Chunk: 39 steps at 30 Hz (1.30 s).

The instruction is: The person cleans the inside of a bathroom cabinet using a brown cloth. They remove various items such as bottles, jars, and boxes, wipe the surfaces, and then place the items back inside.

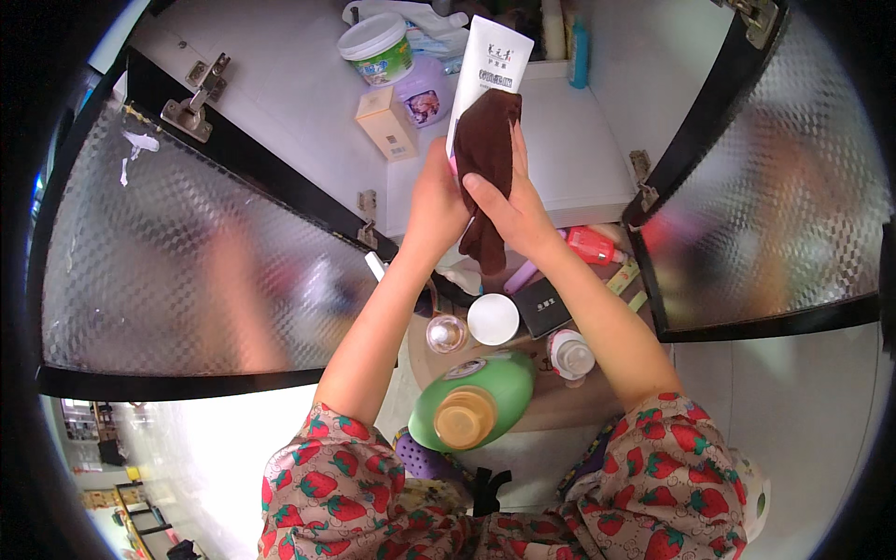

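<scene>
A white squeeze tube [490, 59] with printed writing is held up in front of the open cabinet. My left hand [439, 199] grips the tube's lower part from the left. In my right hand [514, 203] a dark brown cloth [486, 147] is pressed against the tube's front, the thumb lying over it. The cloth hangs down between my wrists and hides the tube's lower end. Behind the hands, inside the cabinet, are a white-lidded tub [376, 49], a purple bottle [422, 91] and a cream-coloured box [386, 124].
Patterned glass doors stand open at left [182, 259] and right [777, 189]. Below my hands, a green jug with an orange cap [465, 416], a white-lidded jar [493, 319], a black box [542, 306], pump bottles [572, 355] and a red bottle [591, 245] stand or lie close together. A blue bottle [578, 54] is inside the cabinet.
</scene>
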{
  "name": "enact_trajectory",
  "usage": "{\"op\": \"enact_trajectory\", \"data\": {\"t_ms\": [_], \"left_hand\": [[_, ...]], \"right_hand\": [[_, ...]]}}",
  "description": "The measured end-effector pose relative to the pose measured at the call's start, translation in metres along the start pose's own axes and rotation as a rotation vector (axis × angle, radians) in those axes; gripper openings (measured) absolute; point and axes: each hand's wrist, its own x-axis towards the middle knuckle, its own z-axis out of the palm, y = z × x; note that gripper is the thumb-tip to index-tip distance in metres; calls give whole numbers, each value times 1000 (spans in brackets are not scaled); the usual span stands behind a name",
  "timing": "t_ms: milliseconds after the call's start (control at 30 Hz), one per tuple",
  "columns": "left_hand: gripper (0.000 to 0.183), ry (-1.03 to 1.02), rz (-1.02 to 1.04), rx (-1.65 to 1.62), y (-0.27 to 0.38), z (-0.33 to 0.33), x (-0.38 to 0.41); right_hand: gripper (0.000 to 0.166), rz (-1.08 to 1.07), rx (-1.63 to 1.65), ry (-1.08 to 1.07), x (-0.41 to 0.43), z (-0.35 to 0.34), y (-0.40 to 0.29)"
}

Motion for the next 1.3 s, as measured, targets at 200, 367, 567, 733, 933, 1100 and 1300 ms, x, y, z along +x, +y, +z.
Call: {"op": "enact_trajectory", "data": {"t_ms": [200, 367, 567, 733, 933, 1100, 1300], "left_hand": [[39, -48, -32, 62, 2, -1, -2], [64, -210, -150, 66, 22, 13, -21], [56, -349, -223, -87, 23, 16, -29], [47, -385, -398, -432, 29, 7, -23], [36, -287, -394, -527, 24, -2, -22], [34, -229, -324, -318, 36, 8, -30], [31, -318, -408, -580, 35, 9, -34]], "right_hand": [[80, 145, 260, -39, 10, -5, 7], [73, 275, 387, 353, 31, -31, -5], [27, 392, 694, 541, 50, -60, -10], [37, 529, 925, 397, 39, -55, -1], [42, 560, 996, 233, 36, -47, -3], [32, 497, 771, 475, 36, -42, -7], [41, 456, 168, 573, 51, -65, -23]]}}
